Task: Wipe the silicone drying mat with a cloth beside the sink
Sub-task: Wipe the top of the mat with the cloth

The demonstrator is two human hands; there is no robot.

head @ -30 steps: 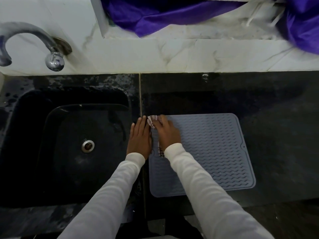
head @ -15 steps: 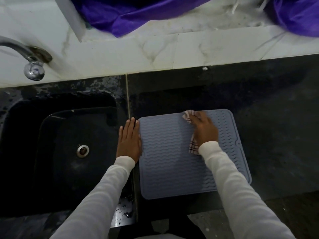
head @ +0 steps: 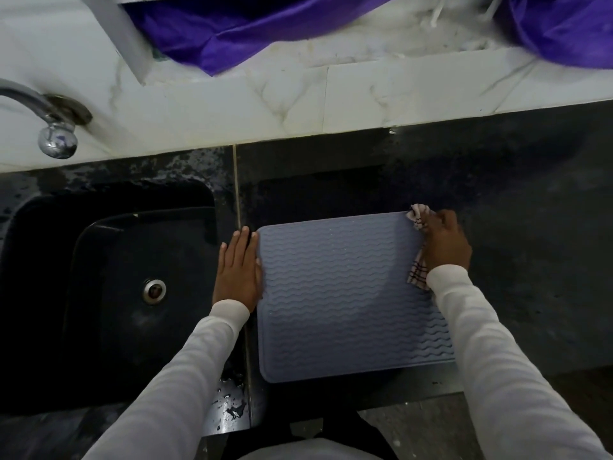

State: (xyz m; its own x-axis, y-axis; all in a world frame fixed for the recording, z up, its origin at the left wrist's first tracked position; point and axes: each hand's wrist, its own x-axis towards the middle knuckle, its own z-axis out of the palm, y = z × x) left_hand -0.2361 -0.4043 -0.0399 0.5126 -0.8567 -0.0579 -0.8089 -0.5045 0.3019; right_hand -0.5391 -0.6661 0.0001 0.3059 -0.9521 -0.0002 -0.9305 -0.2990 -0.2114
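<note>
Head view: right hand (head: 446, 242) clutches a checked cloth (head: 418, 272) on the wavy-ribbed grey mat (head: 335, 293), left hand (head: 238, 270) flat, fingers spread, opposite.

White marble backsplash (head: 365, 94), black granite counter (head: 530, 260), purple fabric (head: 248, 31)
</note>
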